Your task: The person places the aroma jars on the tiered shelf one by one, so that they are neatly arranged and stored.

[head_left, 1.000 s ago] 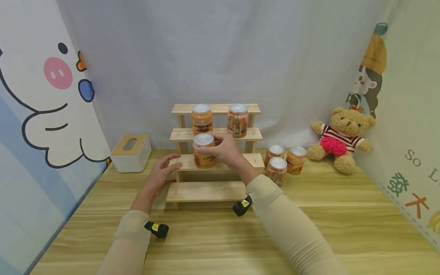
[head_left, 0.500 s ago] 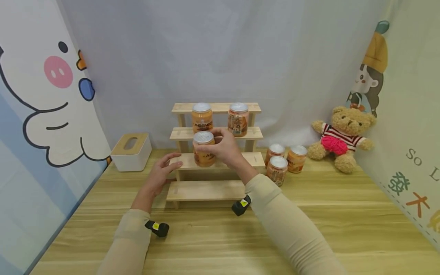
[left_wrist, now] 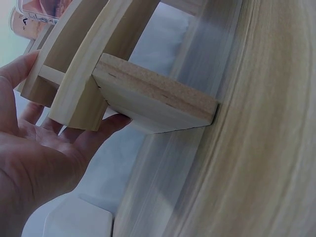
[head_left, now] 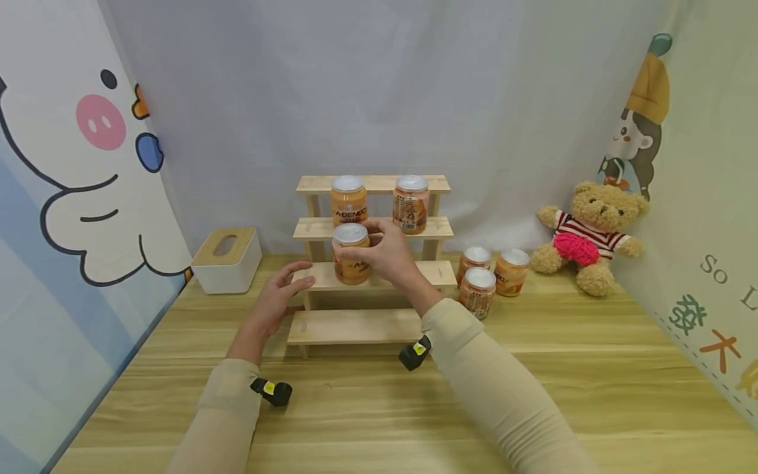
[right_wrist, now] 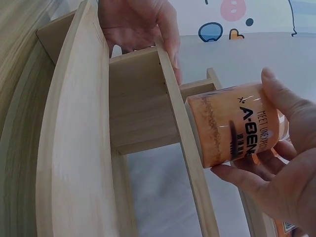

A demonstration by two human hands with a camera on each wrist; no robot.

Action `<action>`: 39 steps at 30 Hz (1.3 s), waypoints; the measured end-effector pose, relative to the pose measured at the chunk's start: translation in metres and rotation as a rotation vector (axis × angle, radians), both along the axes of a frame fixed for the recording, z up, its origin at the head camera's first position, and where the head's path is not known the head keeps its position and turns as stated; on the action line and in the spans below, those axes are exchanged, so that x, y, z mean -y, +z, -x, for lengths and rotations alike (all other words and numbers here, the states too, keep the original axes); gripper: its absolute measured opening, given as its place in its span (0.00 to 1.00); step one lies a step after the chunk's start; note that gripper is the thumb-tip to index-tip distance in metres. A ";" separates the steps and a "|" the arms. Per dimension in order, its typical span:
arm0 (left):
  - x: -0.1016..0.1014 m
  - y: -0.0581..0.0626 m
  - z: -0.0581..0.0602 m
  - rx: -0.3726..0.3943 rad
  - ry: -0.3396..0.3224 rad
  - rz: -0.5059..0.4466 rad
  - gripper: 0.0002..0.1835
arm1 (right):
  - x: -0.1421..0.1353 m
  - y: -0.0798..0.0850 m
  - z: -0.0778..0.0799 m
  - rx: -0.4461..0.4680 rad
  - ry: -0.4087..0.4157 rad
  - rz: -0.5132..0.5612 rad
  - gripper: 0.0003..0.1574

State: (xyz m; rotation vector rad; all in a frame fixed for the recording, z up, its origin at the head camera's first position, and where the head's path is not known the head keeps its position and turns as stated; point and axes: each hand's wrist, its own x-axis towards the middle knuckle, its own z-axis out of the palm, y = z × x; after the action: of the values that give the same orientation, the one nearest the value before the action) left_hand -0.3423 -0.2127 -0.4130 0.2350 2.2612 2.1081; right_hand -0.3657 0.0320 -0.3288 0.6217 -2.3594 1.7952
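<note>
In the head view, my right hand (head_left: 387, 253) grips an orange can (head_left: 352, 266) with a silver lid, thumb and fingers on its sides. The can is upright at the left part of the second shelf from the bottom of a wooden tiered rack (head_left: 361, 327); whether its base rests there I cannot tell. My left hand (head_left: 275, 299) holds the left end of that shelf, thumb in front and fingers behind; the left wrist view shows the little finger against the side panel (left_wrist: 153, 101). Two more cans, the left (head_left: 349, 201) and right (head_left: 410, 205), stand higher on the rack.
Three cans (head_left: 477, 294) cluster on the table (head_left: 355, 421) right of the rack. A teddy bear (head_left: 592, 234) sits further right against the wall. Left of the rack is a white tissue box (head_left: 227, 276) with a wooden top. A grey curtain (head_left: 379, 92) hangs behind.
The head view has shifted very slightly. Both hands keep their places, the right one still gripping the can at the second shelf.
</note>
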 end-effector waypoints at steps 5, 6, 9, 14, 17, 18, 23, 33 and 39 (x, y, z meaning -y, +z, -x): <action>0.000 0.000 0.000 -0.001 -0.007 -0.009 0.30 | -0.003 0.001 -0.003 0.001 -0.022 -0.048 0.45; 0.000 0.000 0.000 -0.002 -0.008 -0.011 0.30 | -0.005 0.001 -0.005 0.005 -0.024 -0.053 0.48; 0.001 0.000 0.000 -0.007 -0.007 -0.012 0.30 | -0.012 0.004 -0.010 0.010 -0.034 -0.053 0.54; 0.001 -0.001 0.002 -0.012 0.001 -0.008 0.30 | -0.032 0.006 -0.018 0.025 -0.045 -0.013 0.52; 0.002 -0.002 0.002 -0.007 -0.005 -0.005 0.31 | -0.049 0.006 -0.021 0.032 -0.048 0.001 0.48; 0.002 -0.003 0.003 -0.007 -0.009 -0.003 0.31 | -0.056 0.006 -0.022 0.033 -0.050 -0.002 0.46; 0.001 -0.005 0.004 -0.012 -0.010 -0.002 0.31 | -0.093 0.007 -0.025 0.032 -0.095 -0.011 0.40; 0.000 -0.005 0.002 -0.008 -0.006 -0.007 0.30 | -0.159 -0.007 -0.027 0.039 -0.205 -0.032 0.37; 0.000 -0.003 0.001 -0.010 -0.010 -0.012 0.31 | -0.184 -0.022 -0.024 0.038 -0.280 -0.044 0.35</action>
State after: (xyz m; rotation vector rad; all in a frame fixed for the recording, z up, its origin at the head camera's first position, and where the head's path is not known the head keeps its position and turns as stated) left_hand -0.3437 -0.2131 -0.4155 0.2574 2.2492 2.1207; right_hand -0.3413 0.2156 -0.3510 0.2467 -2.3750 1.6512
